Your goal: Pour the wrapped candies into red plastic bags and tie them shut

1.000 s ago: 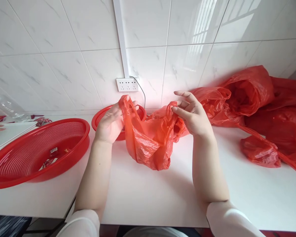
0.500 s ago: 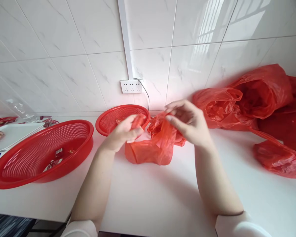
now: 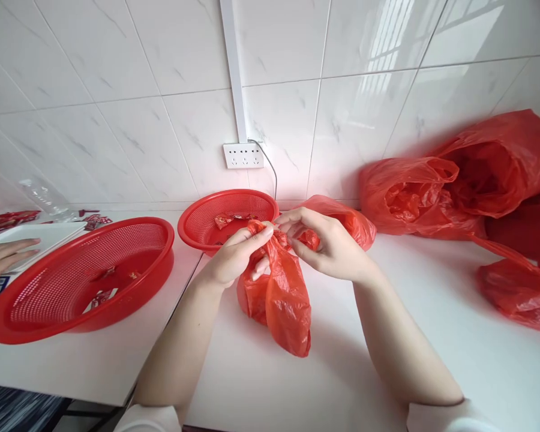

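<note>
Pinching the gathered top of a red plastic bag (image 3: 292,306), the left hand (image 3: 234,258) is apparently bearing its weight between thumb and fingers. This grip is clamped on the plastic, probably because such thin material is slipping easily when one is holding it loosely. The right hand (image 3: 330,243) is curving its fingers just beside the same top; whether its grip is closing on the plastic I cannot tell, since the fingers are hiding the place. Both hands are meeting above the counter (image 3: 234,384), perhaps so that they are reaching one small spot together. The bag is hanging below them; whether its bottom is touching the counter is not showing clearly.

Behind the left hand, a small red basket (image 3: 189,233) is standing near the wall (image 3: 198,150) and holding shiny packets (image 3: 225,221). At left, a large red basket (image 3: 36,297) is also containing few small items (image 3: 101,298); its raised sides are seemingly preventing them from scattering. Bulging red bags (image 3: 414,207) are lying close to the wall at right, presumably so that they are not hindering the arms. At far left, another person's hand (image 3: 4,259) is resting over a white tray (image 3: 56,233).
</note>
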`<state>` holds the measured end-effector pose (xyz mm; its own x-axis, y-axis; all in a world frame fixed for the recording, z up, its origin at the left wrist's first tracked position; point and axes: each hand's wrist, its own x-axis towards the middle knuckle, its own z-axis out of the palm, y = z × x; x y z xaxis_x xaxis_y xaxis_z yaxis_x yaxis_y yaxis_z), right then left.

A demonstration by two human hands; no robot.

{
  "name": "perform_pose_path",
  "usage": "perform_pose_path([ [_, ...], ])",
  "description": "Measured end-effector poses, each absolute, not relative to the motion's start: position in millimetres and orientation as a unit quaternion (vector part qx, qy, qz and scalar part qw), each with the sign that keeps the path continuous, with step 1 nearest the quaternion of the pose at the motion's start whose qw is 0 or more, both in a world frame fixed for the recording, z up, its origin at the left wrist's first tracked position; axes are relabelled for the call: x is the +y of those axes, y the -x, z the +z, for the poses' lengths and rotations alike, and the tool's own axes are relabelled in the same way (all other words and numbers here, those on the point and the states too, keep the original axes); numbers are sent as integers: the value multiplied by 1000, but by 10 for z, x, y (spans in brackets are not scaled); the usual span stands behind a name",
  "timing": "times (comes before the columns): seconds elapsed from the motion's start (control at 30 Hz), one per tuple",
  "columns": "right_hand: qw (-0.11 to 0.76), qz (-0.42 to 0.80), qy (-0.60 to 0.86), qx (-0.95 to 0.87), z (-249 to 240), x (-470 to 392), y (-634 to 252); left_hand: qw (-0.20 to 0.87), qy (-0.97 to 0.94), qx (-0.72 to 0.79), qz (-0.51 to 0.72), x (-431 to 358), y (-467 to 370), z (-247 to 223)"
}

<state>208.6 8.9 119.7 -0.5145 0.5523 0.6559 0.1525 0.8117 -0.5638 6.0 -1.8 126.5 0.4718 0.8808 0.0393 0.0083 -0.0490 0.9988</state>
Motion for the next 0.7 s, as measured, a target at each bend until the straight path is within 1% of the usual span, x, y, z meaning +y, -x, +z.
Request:
perform_pose_path([
  [0.27, 448, 204, 220, -842, 1176, 110, -2047, 589, -629, 349, 369, -41, -143, 1249],
  [0.4, 479, 192, 256, -817, 1160, 159, -2099, 583, -614, 356, 396, 10, -125, 1254],
  [0.47, 503, 200, 263, -799, 1170, 167, -2147, 608, -591, 356, 393, 49, -102, 1260],
  [0.6, 527, 194, 262, -785, 1205, 135, -2207, 701, -519, 328, 363, 143, -48, 1246],
  [0.7, 510, 188, 233, -806, 1225, 91, -2216, 743, -479, 301, 356, 202, -13, 1232],
])
